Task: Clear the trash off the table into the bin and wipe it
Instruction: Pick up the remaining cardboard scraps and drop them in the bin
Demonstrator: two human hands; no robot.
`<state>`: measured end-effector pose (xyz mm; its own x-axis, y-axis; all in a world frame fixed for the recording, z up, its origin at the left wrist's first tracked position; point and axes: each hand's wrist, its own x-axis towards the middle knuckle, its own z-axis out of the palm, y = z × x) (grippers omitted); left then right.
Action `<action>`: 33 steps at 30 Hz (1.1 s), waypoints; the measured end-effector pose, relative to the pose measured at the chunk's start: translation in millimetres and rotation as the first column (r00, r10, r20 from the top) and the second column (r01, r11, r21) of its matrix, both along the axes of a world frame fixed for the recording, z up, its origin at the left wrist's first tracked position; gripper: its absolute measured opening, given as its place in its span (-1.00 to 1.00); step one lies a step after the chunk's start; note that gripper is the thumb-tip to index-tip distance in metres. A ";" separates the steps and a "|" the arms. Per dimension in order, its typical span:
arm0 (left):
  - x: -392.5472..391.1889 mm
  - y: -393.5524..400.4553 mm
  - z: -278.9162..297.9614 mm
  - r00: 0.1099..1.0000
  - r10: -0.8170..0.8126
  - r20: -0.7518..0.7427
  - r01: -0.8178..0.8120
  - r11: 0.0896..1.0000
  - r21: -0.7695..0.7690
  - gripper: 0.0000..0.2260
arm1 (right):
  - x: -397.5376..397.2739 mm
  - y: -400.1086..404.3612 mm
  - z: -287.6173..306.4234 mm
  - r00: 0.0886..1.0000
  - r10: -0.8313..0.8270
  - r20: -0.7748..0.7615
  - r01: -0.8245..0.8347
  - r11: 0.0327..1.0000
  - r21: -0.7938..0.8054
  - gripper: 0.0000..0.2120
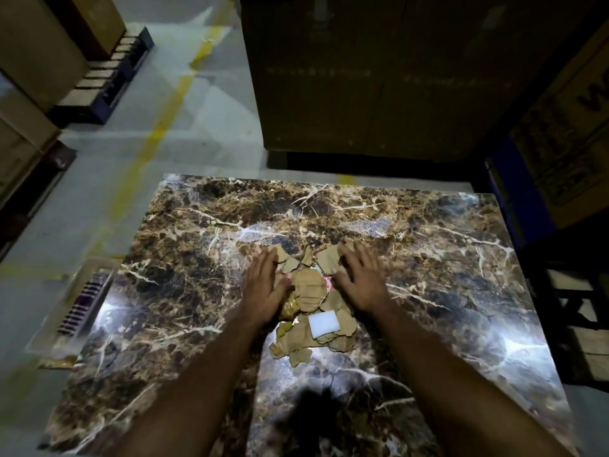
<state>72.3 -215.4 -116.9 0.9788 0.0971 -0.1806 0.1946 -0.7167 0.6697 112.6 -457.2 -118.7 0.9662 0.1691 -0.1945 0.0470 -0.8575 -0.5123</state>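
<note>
Big picture first: a concrete floor with a yellow painted line running across it, and a huge dark cardboard box standing just beyond the far edge of the table. More cartons on pallets sit off at the upper left. Front and centre is the table itself, a glossy brown marble-pattern top throwing back bright glare near both side edges.

Down at the table's left side, on the floor, there's a boxy container with a striped panel showing (whether that is the bin, I cannot tell).

Now the action. Both forearms reach in from the bottom. The left hand lies flat, fingers straight and together, pressed against the left edge of the trash pile. The right hand mirrors it on the right side, fingers straight and slightly spread, a touch blurred. Neither grips anything.

The pile sits mid-table between the hands: torn brown cardboard scraps, with a small white rectangular piece lying on top toward the near side and a crumpled gold wrapper tucked by the left wrist.
</note>
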 end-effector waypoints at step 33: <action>34.6 -121.9 30.4 0.923 0.384 0.034 -0.275 0.718 -0.640 -0.87 | 6.2 51.5 22.2 0.869 -0.371 -0.328 0.477 0.447 0.757 -0.79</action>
